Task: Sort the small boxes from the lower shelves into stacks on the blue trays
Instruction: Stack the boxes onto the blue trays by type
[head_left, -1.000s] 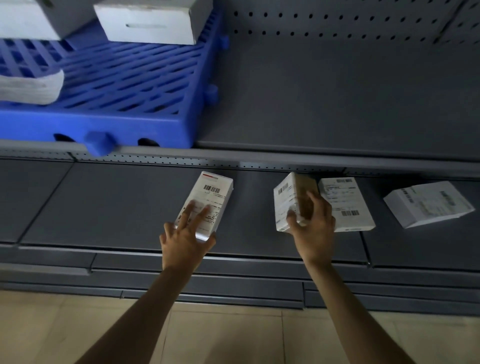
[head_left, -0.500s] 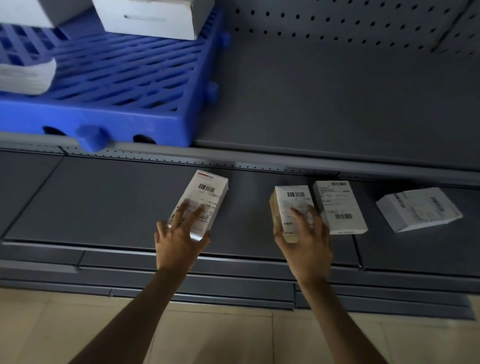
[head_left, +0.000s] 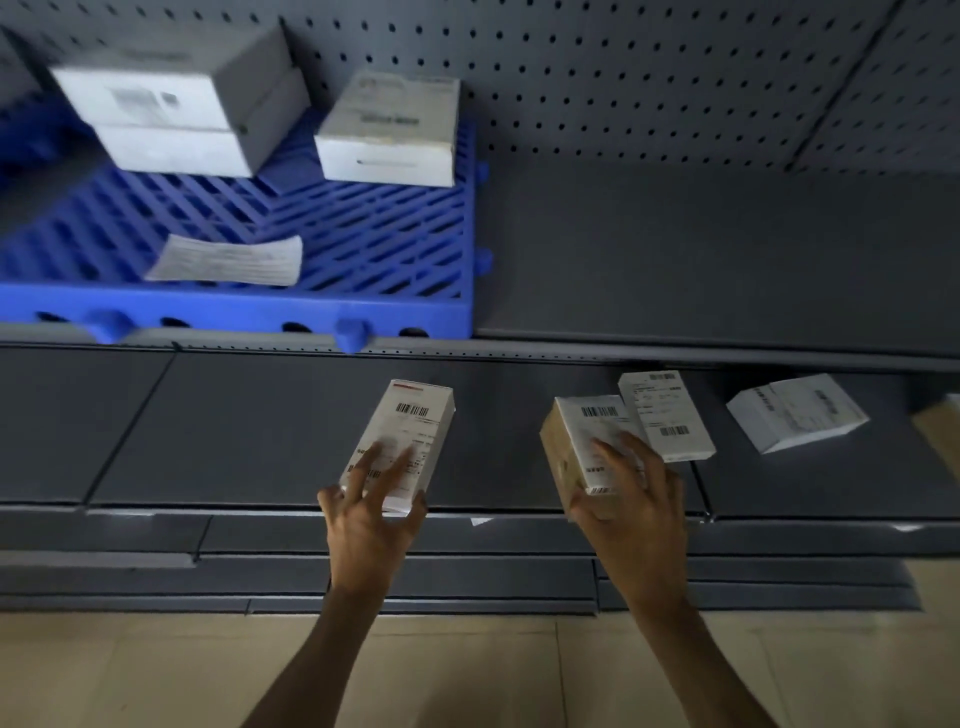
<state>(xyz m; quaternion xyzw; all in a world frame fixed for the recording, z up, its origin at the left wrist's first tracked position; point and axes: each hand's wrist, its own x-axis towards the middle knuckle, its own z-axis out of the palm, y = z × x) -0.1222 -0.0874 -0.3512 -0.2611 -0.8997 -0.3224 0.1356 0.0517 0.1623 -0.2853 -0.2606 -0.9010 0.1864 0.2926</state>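
Note:
My left hand (head_left: 371, 512) grips the near end of a long white box with a barcode label (head_left: 402, 441), over the lower shelf (head_left: 249, 426). My right hand (head_left: 631, 499) holds a brown box with a white barcode label (head_left: 576, 436) by its near end. Just right of it a flat white labelled box (head_left: 667, 415) lies on the shelf, and further right sits a white box (head_left: 797, 410). The blue slatted tray (head_left: 374, 249) sits on the upper shelf, carrying a two-box white stack (head_left: 182, 109), a single white box (head_left: 392, 130) and a flat white packet (head_left: 228, 260).
A grey pegboard back wall (head_left: 649, 78) rises behind the upper shelf (head_left: 727, 249), right of the tray. A brown box edge (head_left: 943, 441) shows at the far right. Beige floor tiles (head_left: 130, 675) lie below the shelf base.
The view has tilted up, showing more of the tray and its boxes. Both hands have closed on their boxes; the right one has turned the brown box label-up.

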